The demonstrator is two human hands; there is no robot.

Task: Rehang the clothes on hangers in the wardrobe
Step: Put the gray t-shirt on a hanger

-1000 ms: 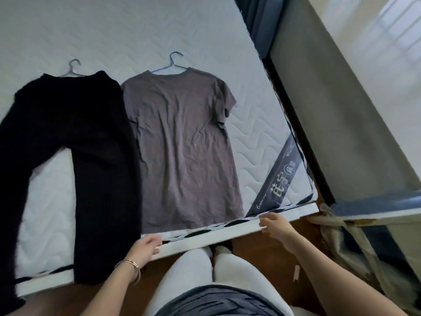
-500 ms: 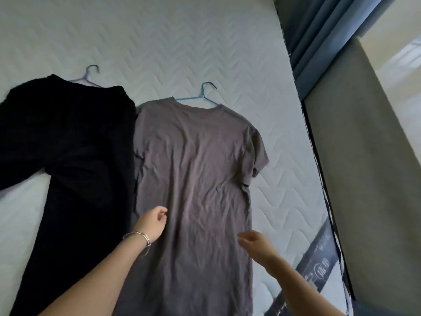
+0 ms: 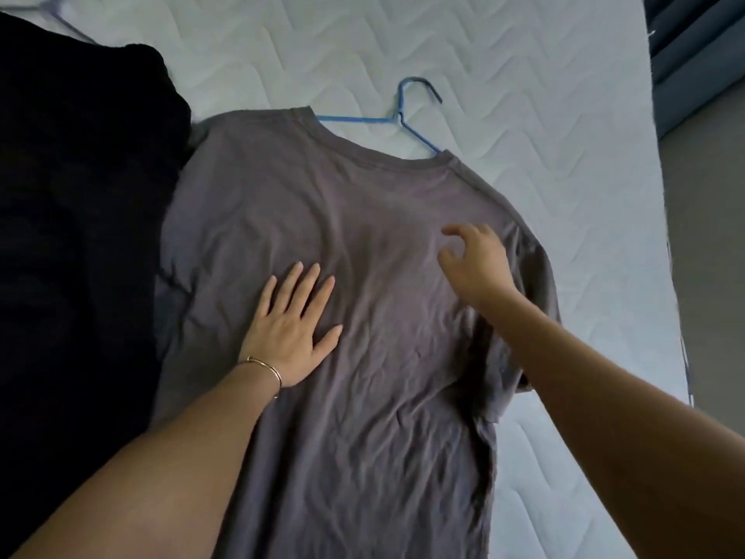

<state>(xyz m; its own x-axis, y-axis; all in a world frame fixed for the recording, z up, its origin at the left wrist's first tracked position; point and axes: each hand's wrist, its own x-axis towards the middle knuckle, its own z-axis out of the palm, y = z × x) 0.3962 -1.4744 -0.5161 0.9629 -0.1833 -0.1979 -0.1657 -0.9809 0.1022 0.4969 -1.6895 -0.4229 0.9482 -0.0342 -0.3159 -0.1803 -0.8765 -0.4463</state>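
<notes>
A grey T-shirt (image 3: 363,437) lies flat on the white mattress (image 3: 524,94), with a blue wire hanger (image 3: 403,115) inside its neck and the hook sticking out above the collar. My left hand (image 3: 292,330), wearing a thin bracelet, rests palm down on the shirt's middle with fingers spread. My right hand (image 3: 473,262) hovers over the shirt's upper right chest, fingers loosely curled and holding nothing. A black garment (image 3: 76,236) lies to the left, touching the shirt's edge.
A second wire hanger (image 3: 60,18) pokes out above the black garment at the top left. Dark blue curtains (image 3: 693,54) hang at the top right, beside a grey wall (image 3: 709,276) along the mattress's right edge.
I have leaned in over the mattress. Both hands moved from the bed's edge up the shirt; the left now presses flat on it, the right has reached toward the upper chest.
</notes>
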